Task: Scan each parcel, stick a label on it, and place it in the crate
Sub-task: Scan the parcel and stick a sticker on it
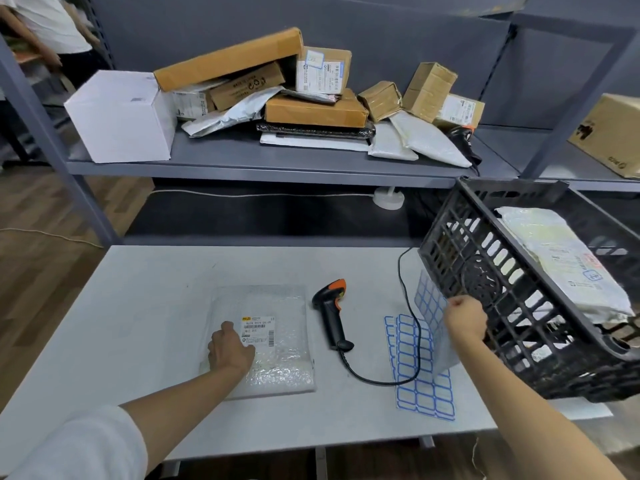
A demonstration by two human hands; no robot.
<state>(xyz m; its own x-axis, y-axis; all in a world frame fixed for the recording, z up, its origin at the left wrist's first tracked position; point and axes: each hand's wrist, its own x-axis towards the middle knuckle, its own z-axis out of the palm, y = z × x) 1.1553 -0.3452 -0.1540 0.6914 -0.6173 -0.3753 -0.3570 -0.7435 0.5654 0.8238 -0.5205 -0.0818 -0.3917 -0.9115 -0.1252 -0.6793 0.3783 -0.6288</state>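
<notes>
White table (pixel 138 306) | bubble-wrap parcel (pixel 266 341) — clear, flat, barcode label (pixel 258 330)

single head-worn wide-angle view, looking forward and down, close over the tabletop (pixel 145 271), facing the shelf (pixel 242 164) behind, edges curved
</notes>
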